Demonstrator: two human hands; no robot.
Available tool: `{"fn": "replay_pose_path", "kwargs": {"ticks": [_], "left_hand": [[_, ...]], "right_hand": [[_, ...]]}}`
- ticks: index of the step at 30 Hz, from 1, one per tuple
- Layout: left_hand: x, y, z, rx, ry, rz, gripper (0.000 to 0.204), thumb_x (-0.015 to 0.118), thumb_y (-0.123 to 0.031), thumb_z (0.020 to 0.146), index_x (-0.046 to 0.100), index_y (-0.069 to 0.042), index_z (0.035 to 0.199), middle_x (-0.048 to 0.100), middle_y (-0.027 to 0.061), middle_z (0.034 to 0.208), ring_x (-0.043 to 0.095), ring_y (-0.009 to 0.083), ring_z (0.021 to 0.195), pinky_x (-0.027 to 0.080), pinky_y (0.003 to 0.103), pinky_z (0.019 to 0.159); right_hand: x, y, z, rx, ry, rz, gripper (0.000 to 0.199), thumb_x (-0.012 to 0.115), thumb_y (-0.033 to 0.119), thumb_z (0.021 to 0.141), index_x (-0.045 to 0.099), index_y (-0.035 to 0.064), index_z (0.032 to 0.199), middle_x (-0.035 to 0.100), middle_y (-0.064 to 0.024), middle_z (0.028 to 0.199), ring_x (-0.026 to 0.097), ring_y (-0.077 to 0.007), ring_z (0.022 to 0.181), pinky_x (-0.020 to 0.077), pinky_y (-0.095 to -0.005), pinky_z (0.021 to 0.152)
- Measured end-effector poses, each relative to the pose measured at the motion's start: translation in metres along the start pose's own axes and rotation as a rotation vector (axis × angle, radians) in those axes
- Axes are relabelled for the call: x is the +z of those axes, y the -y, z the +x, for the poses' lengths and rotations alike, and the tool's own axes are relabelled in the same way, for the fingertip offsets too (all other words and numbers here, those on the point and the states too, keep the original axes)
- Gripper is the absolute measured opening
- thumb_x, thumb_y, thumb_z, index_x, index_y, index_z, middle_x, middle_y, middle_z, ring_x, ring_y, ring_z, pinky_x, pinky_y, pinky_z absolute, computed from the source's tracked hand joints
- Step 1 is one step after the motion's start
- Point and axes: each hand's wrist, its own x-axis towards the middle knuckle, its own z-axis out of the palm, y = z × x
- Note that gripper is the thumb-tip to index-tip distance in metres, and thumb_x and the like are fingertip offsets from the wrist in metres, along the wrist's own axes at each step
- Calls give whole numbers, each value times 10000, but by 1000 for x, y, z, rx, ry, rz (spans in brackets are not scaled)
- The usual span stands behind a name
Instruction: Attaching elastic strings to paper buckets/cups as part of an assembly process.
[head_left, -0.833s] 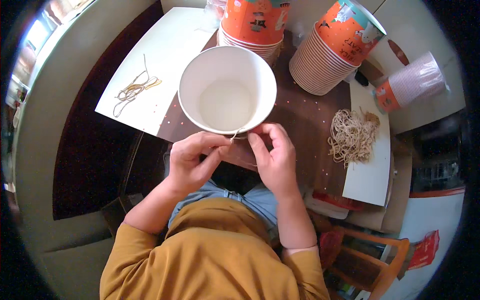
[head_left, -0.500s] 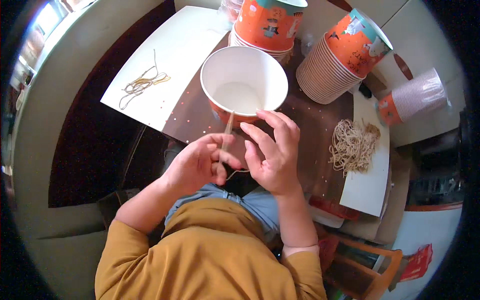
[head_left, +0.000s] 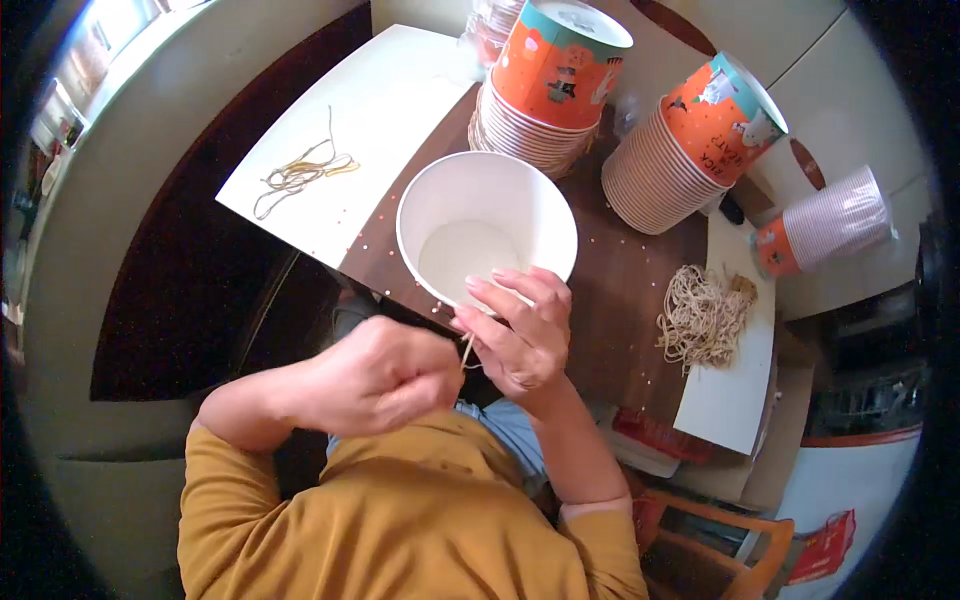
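A large round paper bucket (head_left: 430, 205), white inside, stands at the table's near edge with its mouth tilted toward me. My right hand (head_left: 525, 340) is at its near rim, fingers reaching over the edge and the rim gripped between them and the thumb, which is partly hidden. A thin beige cord (head_left: 468, 352) shows at the near side of the bucket, between my two hands. My left hand (head_left: 375, 375) is closed in a fist just left of it, in front of my body, with the cord running into it. The cord's end inside the fist is hidden.
Two tall stacks of orange and teal paper buckets, a left stack (head_left: 555, 75) and a right stack (head_left: 690, 145), stand beyond. A wrapped cup stack (head_left: 825, 220) lies at the far right. A heap of beige cords (head_left: 705, 315) is at right; several loose cords (head_left: 300, 175) lie at left.
My left hand has closed into a fist and come down toward my body; a pale pointed stick it held is out of sight. My right hand has moved onto the bucket's rim.
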Motion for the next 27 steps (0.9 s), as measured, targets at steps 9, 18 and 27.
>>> {"fn": "replay_pose_path", "kwargs": {"ticks": [9, 18, 27], "left_hand": [[9, -14, -8, 199, 336, -123, 178, 486, -118, 926, 580, 10, 847, 574, 140, 724, 590, 300, 667, 463, 367, 598], [3, -39, 25, 45, 336, -152, 204, 481, -137, 937, 586, -2, 827, 595, 116, 691, 583, 234, 609, 471, 329, 587], [-17, -52, 35, 144, 574, 159, 152, 548, -104, 904, 624, 20, 950, 651, 152, 871, 635, 311, 792, 515, 369, 710]], "right_hand": [[-57, -20, -11, 40, 209, 116, 202, 672, 89, 766, 694, 118, 965, 672, -41, 1038, 627, -209, 929, 421, -418, 918], [-72, -5, -13, 24, 265, -41, 174, 679, 114, 794, 654, 91, 965, 667, -44, 975, 649, -178, 863, 381, -449, 998], [-118, -41, -22, 116, 381, 170, 252, 724, 63, 711, 672, 78, 956, 675, -69, 1019, 633, -226, 988, 430, -420, 951]]}}
